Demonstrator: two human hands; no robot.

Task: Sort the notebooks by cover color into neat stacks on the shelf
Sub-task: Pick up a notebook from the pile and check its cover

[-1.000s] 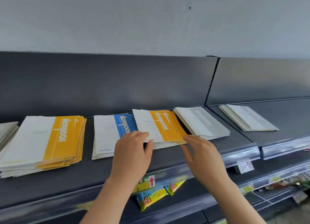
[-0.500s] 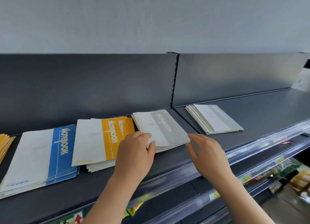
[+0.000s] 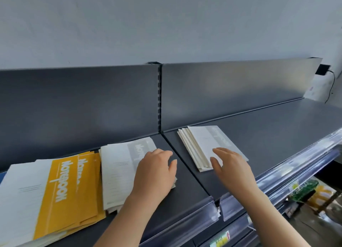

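Observation:
On the dark shelf point(image 3: 277, 135) lie three stacks of notebooks. A yellow-and-white stack point(image 3: 55, 195) sits at the left. A grey-and-white stack point(image 3: 120, 169) lies beside it, with my left hand point(image 3: 155, 174) resting on its right side, fingers loosely apart. Another grey-and-white stack point(image 3: 201, 145), fanned at its left edge, lies right of the shelf joint. My right hand point(image 3: 229, 165) hovers over its near corner, fingers spread, holding nothing.
A dark back panel point(image 3: 92, 106) rises behind the shelf, split by a slotted upright point(image 3: 160, 98). Clear price-rail strips point(image 3: 259, 189) run along the front edge. Packaged goods point(image 3: 305, 193) show on lower shelves at right. A blue edge point(image 3: 1, 174) peeks in at far left.
The view has swung to the right, so the blue stack has left the frame. Both hands have shifted right: the left from the yellow stack to the grey one, the right to the far grey stack.

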